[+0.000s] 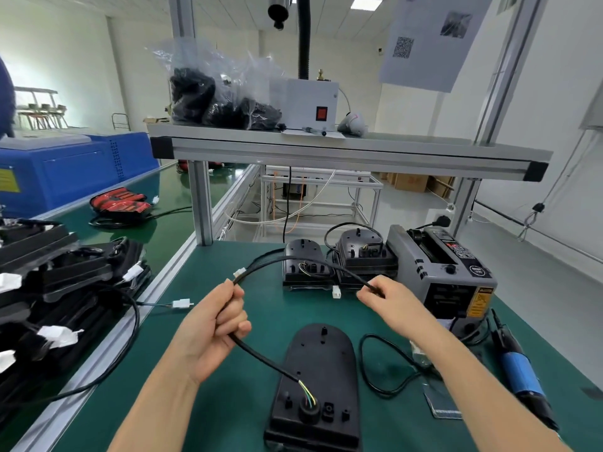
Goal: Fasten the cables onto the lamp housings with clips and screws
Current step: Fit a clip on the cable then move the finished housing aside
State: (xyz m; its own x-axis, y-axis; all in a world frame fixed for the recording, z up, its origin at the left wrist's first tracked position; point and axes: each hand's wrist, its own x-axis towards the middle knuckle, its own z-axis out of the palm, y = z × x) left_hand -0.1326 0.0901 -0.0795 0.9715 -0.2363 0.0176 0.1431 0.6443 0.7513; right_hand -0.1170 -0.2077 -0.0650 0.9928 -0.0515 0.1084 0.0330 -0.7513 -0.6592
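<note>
Head view: a green worktop (228,402) edged in aluminium rail stands in a white-walled workshop with a pale floor. A black lamp housing (321,363) lies flat near its front edge. The cable (261,355) leaves the housing's near end, where coloured wires show. It runs up through the left hand (212,331), whose fingers are curled round it. From there it arcs beyond the housing to the right hand (388,298), which pinches it at the fingertips.

Beyond the housing sit two more housings (305,265), and beyond it to the right a grey tape dispenser (437,269). Right of the housing lies a blue electric screwdriver (522,370). Well to its left is a stack of black housings (65,282). Above and beyond it, a shelf (326,148) carries clear bags (222,99) of black parts and a white box (311,102) with a red switch.
</note>
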